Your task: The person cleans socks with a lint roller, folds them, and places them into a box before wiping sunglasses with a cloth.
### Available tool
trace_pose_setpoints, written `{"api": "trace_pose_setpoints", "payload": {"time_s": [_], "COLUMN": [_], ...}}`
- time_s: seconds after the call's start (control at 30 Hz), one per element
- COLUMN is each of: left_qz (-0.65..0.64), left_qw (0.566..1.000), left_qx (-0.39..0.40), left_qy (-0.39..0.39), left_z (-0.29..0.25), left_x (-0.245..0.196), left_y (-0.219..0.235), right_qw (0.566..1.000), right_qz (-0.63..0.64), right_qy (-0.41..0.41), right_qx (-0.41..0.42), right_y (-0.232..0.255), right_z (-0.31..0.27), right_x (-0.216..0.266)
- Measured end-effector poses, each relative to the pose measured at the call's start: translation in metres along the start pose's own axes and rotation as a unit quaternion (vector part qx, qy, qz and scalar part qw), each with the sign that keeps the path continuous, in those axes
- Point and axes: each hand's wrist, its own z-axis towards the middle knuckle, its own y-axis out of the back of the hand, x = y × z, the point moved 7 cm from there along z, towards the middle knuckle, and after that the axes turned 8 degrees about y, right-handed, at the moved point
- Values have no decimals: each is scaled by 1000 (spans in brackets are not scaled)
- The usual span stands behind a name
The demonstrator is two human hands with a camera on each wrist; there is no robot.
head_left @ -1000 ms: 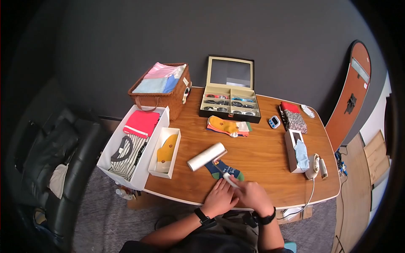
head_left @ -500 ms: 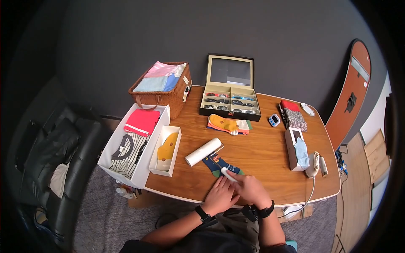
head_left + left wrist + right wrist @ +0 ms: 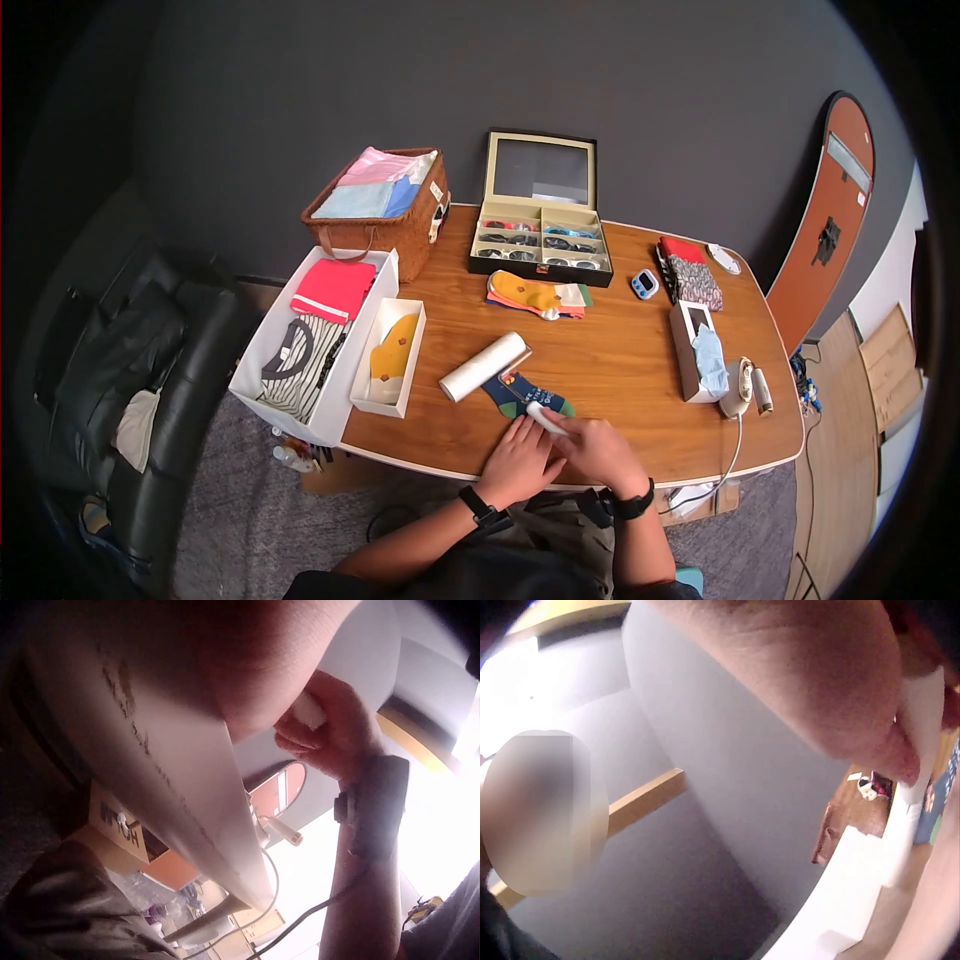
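My right hand (image 3: pixel 602 455) grips the white handle of a lint roller (image 3: pixel 486 367). In the head view its wide white roll lies over the far left end of a dark blue sock (image 3: pixel 530 392) with green patches and light lettering. My left hand (image 3: pixel 518 462) lies with fingers extended at the table's near edge, fingertips by the sock's near side. The left wrist view shows my right hand (image 3: pixel 330 731) wrapped around the white handle. In the right wrist view, the handle (image 3: pixel 922 727) shows beyond the fingers, with part of the sock (image 3: pixel 934 814) at the right.
A white box (image 3: pixel 383 400) holding a yellow sock stands left, by a bigger box of clothes (image 3: pixel 325 432) and a wicker basket (image 3: pixel 400 235). Behind are folded socks (image 3: pixel 535 296) and an eyewear case (image 3: pixel 540 272). At right stand a tissue box (image 3: pixel 690 355) and corded device (image 3: pixel 738 390).
The lint roller went a little away from me and to the left along the sock, then slightly back. My left hand has stayed in place beside the sock.
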Motion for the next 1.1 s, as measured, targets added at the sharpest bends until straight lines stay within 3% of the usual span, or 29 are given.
{"api": "trace_pose_setpoints", "payload": {"time_s": [0.07, 0.13, 0.17, 0.23, 0.27, 0.3, 0.4, 0.43, 0.47, 0.5, 0.57, 0.6, 0.63, 0.67, 0.7, 0.8, 0.83, 0.9, 0.93, 1.0, 1.03, 1.1], "left_qz": [-2, -66, -66, -191, -229, -228, -257, -234, -240, -259, -196, -197, -103, -8, -8, -13, -5, 3, 8, 15, 15, 16], "left_qw": [1000, 996, 996, 975, 962, 962, 951, 962, 964, 958, 977, 978, 992, 997, 997, 996, 996, 997, 997, 997, 997, 997], "left_qx": [-6, -35, -26, 22, -27, -25, -124, -131, -99, -42, -5, -5, 17, 39, 40, 56, 54, 47, 37, 28, 22, 16], "left_qy": [2, -43, -48, -111, -148, -151, -123, -50, 60, 119, 78, 71, 68, 64, 59, 71, 67, 64, 67, 70, 70, 70], "left_z": [-3, -4, -10, -20, -24, -26, -15, -4, 7, 18, 29, 29, 26, 23, 22, 17, 16, 16, 16, 15, 14, 14], "left_x": [1, -5, -4, -4, -12, -13, 10, 26, 47, 64, 97, 105, 110, 113, 113, 118, 120, 119, 117, 114, 113, 113], "left_y": [3, 12, 10, 11, 26, 37, 92, 102, 101, 95, 65, 58, 47, 38, 36, 29, 28, 28, 29, 31, 32, 33], "right_qw": [1000, 996, 995, 994, 993, 993, 991, 991, 990, 988, 980, 957, 924, 907, 906, 755, 690, 569, 571, 528, 527, 482], "right_qz": [13, 36, 42, 75, 71, 73, 86, 86, 106, 125, 165, 251, 336, 378, 378, 573, 608, 713, 713, 763, 763, 784], "right_qy": [-17, -60, -68, -58, -74, -74, -104, -106, -89, -73, -92, -114, -134, -106, -107, -64, 25, 62, 63, 106, 106, 73], "right_qx": [23, 59, 56, 61, 63, 60, 3, 3, -20, -45, -58, -92, -125, -155, -160, -312, -392, -404, -403, -359, -358, -384], "right_y": [9, 21, 28, 40, 47, 48, 58, 57, 59, 61, 67, 69, 68, 66, 60, 50, 42, 41, 38, 30, 28, 30], "right_z": [-12, -31, -39, -50, -54, -58, -73, -76, -77, -79, -79, -78, -77, -74, -68, -53, -34, -19, -15, -4, -2, 1], "right_x": [-6, -6, -8, -10, -9, -13, -36, -47, -57, -65, -81, -93, -107, -124, -135, -149, -143, -118, -121, -117, -118, -108]}}
